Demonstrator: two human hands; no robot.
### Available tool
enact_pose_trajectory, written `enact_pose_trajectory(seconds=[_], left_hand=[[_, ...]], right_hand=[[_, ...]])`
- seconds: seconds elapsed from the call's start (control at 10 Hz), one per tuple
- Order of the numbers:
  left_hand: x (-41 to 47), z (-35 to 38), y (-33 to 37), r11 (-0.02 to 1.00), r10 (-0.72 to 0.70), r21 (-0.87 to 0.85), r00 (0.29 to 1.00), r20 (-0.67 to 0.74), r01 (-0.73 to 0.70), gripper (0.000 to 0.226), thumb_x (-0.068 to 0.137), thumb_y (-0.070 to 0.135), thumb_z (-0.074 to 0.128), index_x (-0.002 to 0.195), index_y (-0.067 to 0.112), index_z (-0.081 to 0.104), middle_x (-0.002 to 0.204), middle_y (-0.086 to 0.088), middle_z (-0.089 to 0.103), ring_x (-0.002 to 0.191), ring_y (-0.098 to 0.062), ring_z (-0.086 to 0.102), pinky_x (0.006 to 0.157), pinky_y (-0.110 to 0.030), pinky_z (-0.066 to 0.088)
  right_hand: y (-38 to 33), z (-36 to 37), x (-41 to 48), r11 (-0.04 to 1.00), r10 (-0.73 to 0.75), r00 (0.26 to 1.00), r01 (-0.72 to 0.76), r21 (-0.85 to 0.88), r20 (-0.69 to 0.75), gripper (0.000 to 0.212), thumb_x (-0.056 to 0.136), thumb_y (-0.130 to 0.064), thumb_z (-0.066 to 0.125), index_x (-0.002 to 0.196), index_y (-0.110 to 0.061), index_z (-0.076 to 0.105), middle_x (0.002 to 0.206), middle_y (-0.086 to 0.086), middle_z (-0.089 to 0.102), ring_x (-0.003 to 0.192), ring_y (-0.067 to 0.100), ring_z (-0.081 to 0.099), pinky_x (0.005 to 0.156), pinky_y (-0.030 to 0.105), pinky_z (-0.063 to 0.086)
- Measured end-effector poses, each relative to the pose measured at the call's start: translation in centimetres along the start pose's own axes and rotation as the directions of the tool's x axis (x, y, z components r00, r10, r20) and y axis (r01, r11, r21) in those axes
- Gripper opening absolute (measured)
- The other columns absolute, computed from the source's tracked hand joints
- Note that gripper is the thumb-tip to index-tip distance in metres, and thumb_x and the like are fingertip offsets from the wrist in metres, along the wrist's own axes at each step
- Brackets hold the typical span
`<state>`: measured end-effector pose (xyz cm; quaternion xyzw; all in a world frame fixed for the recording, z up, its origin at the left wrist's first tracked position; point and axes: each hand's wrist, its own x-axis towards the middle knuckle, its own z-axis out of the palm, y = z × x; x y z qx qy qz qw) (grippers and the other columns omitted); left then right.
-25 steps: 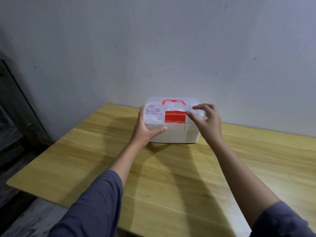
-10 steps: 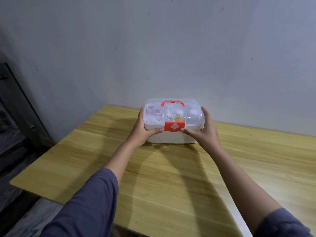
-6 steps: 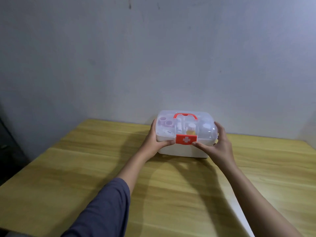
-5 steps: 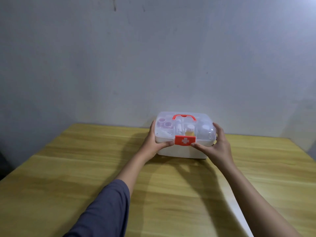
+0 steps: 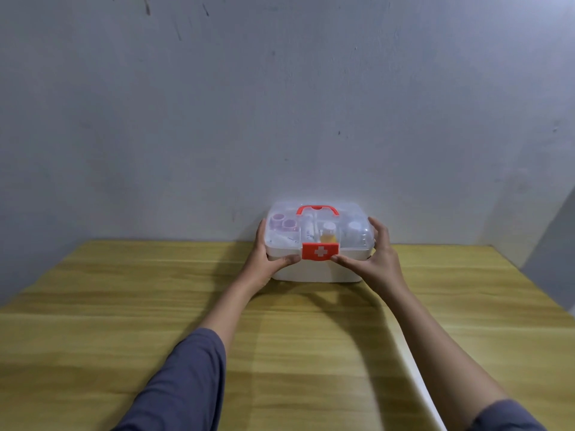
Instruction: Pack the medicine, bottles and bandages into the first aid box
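Both hands clasp the closed first aid box [image 5: 317, 270] at the far edge of the wooden bench [image 5: 124, 321], close to the grey wall [image 5: 280, 104].

The left hand [image 5: 266, 259] has its grip clenched on the box's left end, thumb lying along the front rim just left of the red latch [image 5: 320, 252]; the right hand [image 5: 378, 259] grasps the right end, fingers curled over the clear lid [image 5: 357, 219], thumb reaching in to the latch's right edge; the latch, marked with a white cross, lies flat against the front; a red handle [image 5: 317, 209] lies on the lid; through the lid show two purple-capped bottles [image 5: 66, 223] at the left, a small amber bottle [image 5: 328, 234] in the middle and a white bottle [image 5: 353, 228] to the right; dark blue sleeves [image 5: 186, 384] cover both forearms.
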<state>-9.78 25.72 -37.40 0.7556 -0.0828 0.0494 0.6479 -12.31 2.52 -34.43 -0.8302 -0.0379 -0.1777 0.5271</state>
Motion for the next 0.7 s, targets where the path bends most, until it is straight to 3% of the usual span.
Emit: enact_pose_trajectory(seconds=[0.1, 0.2, 0.3, 0.4, 0.5, 0.6, 0.7], left_hand=[[1.5, 2.0, 1.1, 1.0, 0.026, -0.003, 0.999, 0.034, -0.026, 0.107, 0.08, 0.002, 0.081, 0.16, 0.023, 0.013, 0.145, 0.002, 0.046, 0.135, -0.014, 0.045, 0.087, -0.006, 0.05], [3.0, 5.0, 1.9, 1.0, 0.028, 0.007, 0.996, 0.087, -0.029, 0.108, 0.08, 0.005, 0.082, 0.16, 0.024, 0.012, 0.149, 0.0, 0.045, 0.136, -0.015, 0.043, 0.097, -0.015, 0.047], [4.3, 8.4, 2.2, 1.0, -0.002, 0.029, 0.988, 0.155, -0.002, 0.109, 0.079, 0.01, 0.084, 0.16, 0.026, 0.012, 0.152, -0.002, 0.044, 0.139, -0.017, 0.042, 0.111, -0.036, 0.043], [4.9, 11.0, 1.4, 0.997, -0.065, 0.061, 0.984, 0.163, 0.055, 0.104, 0.08, 0.013, 0.084, 0.157, 0.026, 0.015, 0.149, -0.001, 0.046, 0.141, -0.022, 0.043, 0.114, -0.039, 0.041], [3.8, 13.3, 0.6, 0.972, -0.189, 0.168, 0.968, 0.163, 0.162, 0.113, 0.087, 0.022, 0.078, 0.163, 0.02, -0.005, 0.166, -0.006, 0.027, 0.152, -0.027, 0.03, 0.12, -0.038, 0.031], [1.1, 14.6, -1.8, 0.915, -0.358, 0.258, 0.918, 0.169, 0.309, 0.103, 0.097, 0.033, 0.065, 0.161, 0.015, -0.013, 0.172, -0.008, 0.006, 0.158, -0.026, 0.014, 0.123, -0.035, 0.02], [-4.0, 15.2, -2.2, 0.857, -0.461, 0.347, 0.867, 0.189, 0.381, 0.09, 0.101, 0.043, 0.055, 0.163, 0.012, -0.004, 0.172, -0.011, -0.004, 0.16, -0.028, 0.001, 0.126, -0.035, 0.009]], right_hand=[[0.1, -2.1, 0.7, 1.0, -0.001, 1.0, 0.001, 0.006, -0.032, 0.098, 0.056, -0.035, 0.087, 0.134, -0.031, 0.029, 0.133, 0.001, 0.052, 0.118, 0.018, 0.052, 0.096, 0.031, 0.045], [1.1, -4.7, 1.2, 1.0, 0.022, 0.997, -0.023, -0.013, -0.072, 0.099, 0.057, -0.036, 0.086, 0.136, -0.031, 0.027, 0.134, 0.002, 0.052, 0.12, 0.019, 0.052, 0.098, 0.034, 0.046], [2.7, -7.4, 1.6, 0.997, 0.066, 0.992, -0.07, -0.036, -0.111, 0.101, 0.057, -0.037, 0.086, 0.138, -0.029, 0.025, 0.136, 0.003, 0.051, 0.122, 0.021, 0.051, 0.099, 0.036, 0.045], [4.2, -9.0, 1.6, 0.986, 0.142, 0.985, -0.149, -0.073, -0.094, 0.102, 0.059, -0.035, 0.085, 0.14, -0.025, 0.023, 0.137, 0.004, 0.049, 0.123, 0.025, 0.049, 0.096, 0.037, 0.046], [6.5, -10.0, 1.3, 0.957, 0.268, 0.963, -0.271, -0.103, -0.043, 0.094, 0.064, -0.03, 0.083, 0.137, -0.015, 0.024, 0.134, 0.01, 0.052, 0.121, 0.03, 0.052, 0.088, 0.035, 0.047], [9.5, -10.1, -1.2, 0.862, 0.493, 0.869, -0.484, -0.15, 0.03, 0.085, 0.075, -0.026, 0.075, 0.14, -0.008, 0.021, 0.134, 0.01, 0.049, 0.123, 0.032, 0.048, 0.09, 0.034, 0.042], [10.3, -9.6, -6.1, 0.774, 0.585, 0.807, -0.526, -0.353, 0.082, 0.073, 0.082, -0.042, 0.063, 0.136, -0.003, 0.033, 0.144, 0.013, 0.04, 0.131, 0.028, 0.038, 0.108, 0.033, 0.033]])
